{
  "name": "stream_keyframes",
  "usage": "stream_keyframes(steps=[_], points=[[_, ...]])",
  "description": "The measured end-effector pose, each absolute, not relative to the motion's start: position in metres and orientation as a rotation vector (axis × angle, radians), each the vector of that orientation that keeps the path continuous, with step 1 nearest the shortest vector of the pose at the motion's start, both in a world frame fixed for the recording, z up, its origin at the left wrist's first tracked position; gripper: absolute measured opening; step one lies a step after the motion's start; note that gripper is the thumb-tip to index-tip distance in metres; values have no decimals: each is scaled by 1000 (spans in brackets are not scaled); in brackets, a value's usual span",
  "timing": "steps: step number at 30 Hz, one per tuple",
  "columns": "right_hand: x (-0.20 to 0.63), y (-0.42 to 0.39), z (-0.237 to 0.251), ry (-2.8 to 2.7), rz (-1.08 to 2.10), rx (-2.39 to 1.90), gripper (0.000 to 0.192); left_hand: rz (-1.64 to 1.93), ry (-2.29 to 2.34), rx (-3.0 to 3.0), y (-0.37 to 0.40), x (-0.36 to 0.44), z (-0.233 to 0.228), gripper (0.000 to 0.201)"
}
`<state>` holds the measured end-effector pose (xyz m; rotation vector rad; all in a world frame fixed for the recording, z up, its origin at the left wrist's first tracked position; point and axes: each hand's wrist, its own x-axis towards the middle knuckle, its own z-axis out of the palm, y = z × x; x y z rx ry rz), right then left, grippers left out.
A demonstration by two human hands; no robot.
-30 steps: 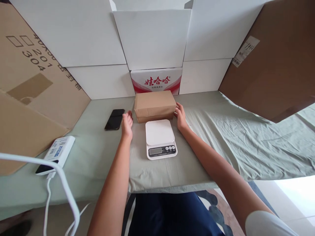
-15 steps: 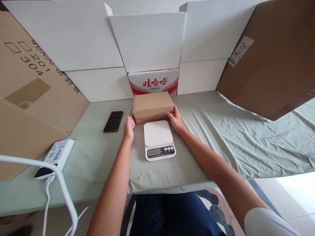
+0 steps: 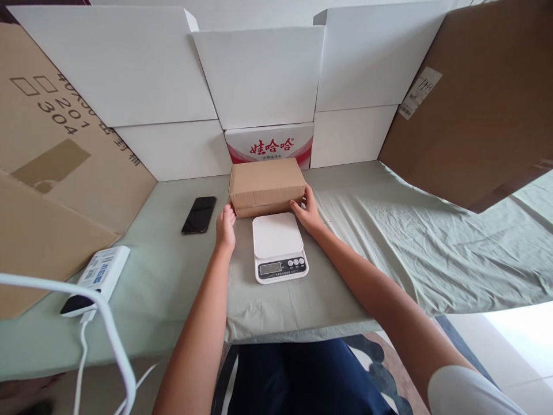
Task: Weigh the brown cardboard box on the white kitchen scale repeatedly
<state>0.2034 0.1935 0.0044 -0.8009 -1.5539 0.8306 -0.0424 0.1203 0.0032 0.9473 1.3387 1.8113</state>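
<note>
Toward the back edge of the table [image 3: 173,282], left hand [image 3: 226,228] and right hand [image 3: 309,214] have their grip clamped on a cardboard box [image 3: 266,177], probably stiff and lightish, best held low by both ends

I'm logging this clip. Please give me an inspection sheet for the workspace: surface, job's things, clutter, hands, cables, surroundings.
Surface: pale green cloth, creased on the right
Job's things: rectangular brown cardboard box; square-topped white plastic scale in front of it, no readable digits
Clutter: flat black phone, left of the box; white rectangular plastic block further left
Hands: left hand at the box's left end, full contact hidden; right hand gripping its right front corner
Cables: thin white cable plugged into the block; thicker white cable curving past it
Surroundings: white boxes and red-and-white printed carton behind; large brown cartons left and right
</note>
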Motion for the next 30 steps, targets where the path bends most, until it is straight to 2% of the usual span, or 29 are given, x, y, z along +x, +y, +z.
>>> stream_keyframes(steps=[5, 10, 16, 30], points=[[204, 178, 11, -1593, 670, -761, 72, 1890, 1325, 1060, 101, -38, 15, 78], [223, 139, 18, -1646, 575, -747, 65, 1888, 1340, 1109, 51, -29, 15, 78], [250, 93, 15, -1658, 692, -820, 64, 1771, 1346, 1215, -4, -17, 3, 74], [256, 81, 15, -1684, 731, -831, 68, 1804, 1355, 1189, -15, -17, -5, 78]])
